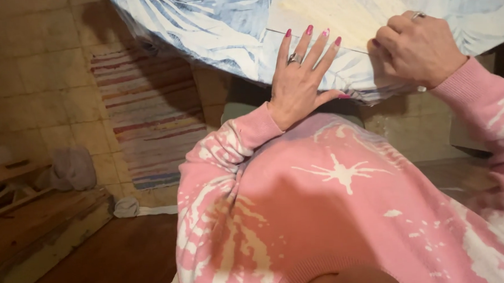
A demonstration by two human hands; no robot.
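Working from the left, a striped rag rug (pixel 149 112) lies on the tiled floor (pixel 28 83), with a grey bundle of cloth (pixel 72 168) and wooden boards (pixel 34 224) nearer the corner. Over the worktop's edge hangs a blue-and-white leaf-print cloth (pixel 201 25). The left hand (pixel 300 83) lies open and flat on it, fingers spread, pinning it at the edge. Just to the right, the right hand (pixel 415 49) is closed, pinching the cloth's hem in a fist. To my eye, the step goes best with the flat palm holding firm while the fist draws the hem taut and even, so no crease forms between the two hands. No package, label or sign shows anywhere here.
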